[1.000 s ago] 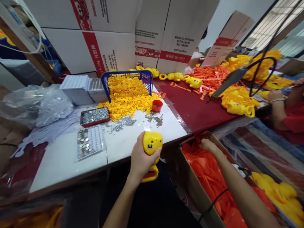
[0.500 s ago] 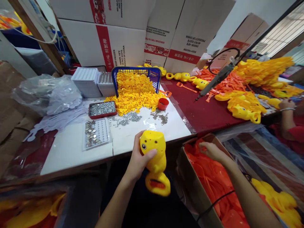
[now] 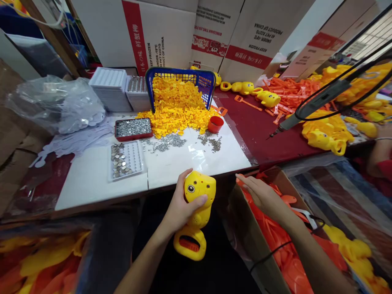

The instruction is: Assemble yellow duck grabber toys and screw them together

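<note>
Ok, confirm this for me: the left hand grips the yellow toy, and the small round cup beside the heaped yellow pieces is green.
Not quite: the small round cup beside the heaped yellow pieces is red, as the head view shows. The left hand does grip the yellow toy.

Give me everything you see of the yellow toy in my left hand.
The yellow toy looks like glossy plastic: a rounded animal head with one printed eye visible and dark holes, a narrower body, and a looped handle with orange showing inside. It's held head up, handle down, in front of the table edge. The left hand wraps its side, thumb across the front.
</note>
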Available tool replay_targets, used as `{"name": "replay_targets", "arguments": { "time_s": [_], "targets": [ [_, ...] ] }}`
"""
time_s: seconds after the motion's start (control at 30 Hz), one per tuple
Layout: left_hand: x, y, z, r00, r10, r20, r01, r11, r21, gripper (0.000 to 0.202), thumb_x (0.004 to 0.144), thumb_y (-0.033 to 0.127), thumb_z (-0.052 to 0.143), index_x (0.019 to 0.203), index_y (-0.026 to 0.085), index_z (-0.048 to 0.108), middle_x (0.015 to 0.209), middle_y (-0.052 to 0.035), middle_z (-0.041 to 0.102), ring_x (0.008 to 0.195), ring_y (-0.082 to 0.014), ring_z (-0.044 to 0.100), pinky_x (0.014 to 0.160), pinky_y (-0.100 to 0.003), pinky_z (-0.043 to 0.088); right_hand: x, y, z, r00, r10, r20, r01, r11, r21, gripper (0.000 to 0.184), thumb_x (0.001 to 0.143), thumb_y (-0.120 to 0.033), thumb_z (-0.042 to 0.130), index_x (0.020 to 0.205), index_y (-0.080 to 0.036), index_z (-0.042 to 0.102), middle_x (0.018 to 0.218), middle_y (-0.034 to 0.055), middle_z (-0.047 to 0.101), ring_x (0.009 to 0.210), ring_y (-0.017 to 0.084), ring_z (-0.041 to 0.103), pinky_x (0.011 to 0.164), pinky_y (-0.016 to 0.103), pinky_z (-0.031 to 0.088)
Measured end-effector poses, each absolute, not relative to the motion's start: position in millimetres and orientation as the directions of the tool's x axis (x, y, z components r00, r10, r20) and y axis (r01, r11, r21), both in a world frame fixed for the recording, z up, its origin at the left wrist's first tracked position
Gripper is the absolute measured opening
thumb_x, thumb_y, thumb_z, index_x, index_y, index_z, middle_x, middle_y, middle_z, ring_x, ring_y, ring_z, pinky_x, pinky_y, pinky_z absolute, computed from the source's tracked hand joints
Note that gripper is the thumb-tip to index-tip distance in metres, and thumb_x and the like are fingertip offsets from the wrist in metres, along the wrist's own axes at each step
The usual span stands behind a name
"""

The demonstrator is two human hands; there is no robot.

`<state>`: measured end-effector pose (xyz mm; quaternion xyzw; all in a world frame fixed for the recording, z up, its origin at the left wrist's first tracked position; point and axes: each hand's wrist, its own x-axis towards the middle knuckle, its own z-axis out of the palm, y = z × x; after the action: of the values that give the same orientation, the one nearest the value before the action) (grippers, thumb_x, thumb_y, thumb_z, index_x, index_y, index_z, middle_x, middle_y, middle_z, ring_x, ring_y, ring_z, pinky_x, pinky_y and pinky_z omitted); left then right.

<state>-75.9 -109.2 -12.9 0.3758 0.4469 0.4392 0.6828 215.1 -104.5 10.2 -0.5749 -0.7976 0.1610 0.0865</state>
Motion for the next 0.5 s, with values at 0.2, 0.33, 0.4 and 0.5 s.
{"name": "replay_targets", "arguments": {
  "time_s": [0.2,0.33,0.4,0.5],
  "targets": [
    [-78,-113,-12,0.270,0.945,-0.184,0.082,0.168,0.982,0.082,0.072,0.042,0.079,0.145,0.022,0.047,0.138,-0.0136,0.056,0.122,-0.0330,0.058,0.106,-0.048,0.048,154,-107,48,-0.599,0.796,-0.087,0.663,0.432,-0.612,0.037,0.100,-0.033,0.052,0.133,-0.021,0.062,0.110,0.0097,0.078,0.095,0.020,0.075,0.088,0.033,0.060],
    [-92,-111,-12,0.355,0.908,-0.221,0.148,0.179,0.973,0.078,0.074,0.040,0.078,0.144,0.023,0.049,0.136,-0.0122,0.060,0.120,-0.0323,0.060,0.105,-0.048,0.049,136,-88,55,-0.631,0.761,-0.150,0.617,0.375,-0.691,0.024,0.098,-0.034,0.057,0.115,-0.019,0.067,0.094,0.0065,0.078,0.081,0.017,0.072,0.077,0.027,0.056],
    [-98,-108,-13,0.388,0.888,-0.248,0.166,0.198,0.966,0.075,0.073,0.038,0.079,0.142,0.023,0.052,0.131,-0.0104,0.063,0.116,-0.0311,0.062,0.103,-0.047,0.050,132,-80,56,-0.641,0.743,-0.192,0.610,0.341,-0.715,0.018,0.097,-0.032,0.059,0.106,-0.019,0.067,0.090,0.0044,0.077,0.078,0.015,0.070,0.072,0.024,0.052],
    [-103,-105,-13,0.419,0.871,-0.257,0.165,0.205,0.965,0.072,0.073,0.038,0.079,0.138,0.023,0.054,0.123,-0.0079,0.066,0.109,-0.0283,0.064,0.098,-0.044,0.052,126,-72,56,-0.680,0.692,-0.244,0.598,0.331,-0.729,0.013,0.097,-0.027,0.058,0.096,-0.018,0.067,0.087,0.0034,0.075,0.077,0.014,0.068,0.070,0.023,0.049]
  ]
}}
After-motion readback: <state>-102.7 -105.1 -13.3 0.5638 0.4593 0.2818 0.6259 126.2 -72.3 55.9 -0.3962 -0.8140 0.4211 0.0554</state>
